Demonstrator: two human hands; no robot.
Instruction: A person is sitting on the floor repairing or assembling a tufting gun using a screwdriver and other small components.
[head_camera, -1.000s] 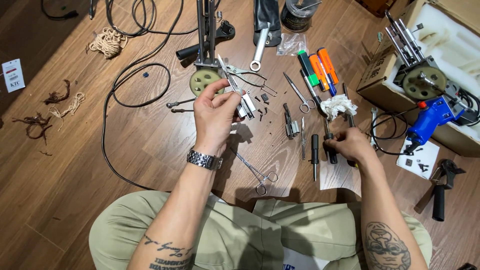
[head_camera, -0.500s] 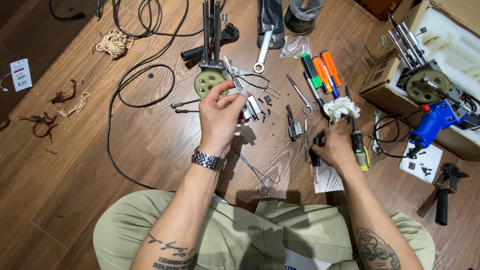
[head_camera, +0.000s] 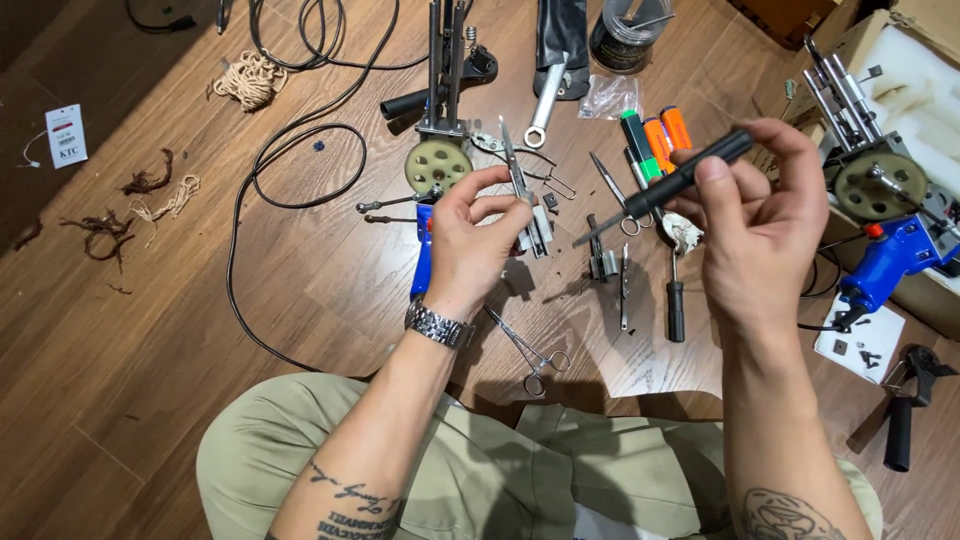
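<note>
Two hands raised over floor (head_camera: 150, 330). Right hand (head_camera: 760, 235) pinching black screwdriver (head_camera: 685, 178) by handle, shaft angled down-left. Left hand (head_camera: 470, 240) clasping metal part (head_camera: 530, 215), jutting up past fingertips.

White rectangular tag (head_camera: 67, 136) with red stripe, floor far left.

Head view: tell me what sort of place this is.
Probably a home or hobby workspace on a wooden floor, not a bench: the person sits among loose tools, such as a wrench, a black cable and a blue power tool.
</note>
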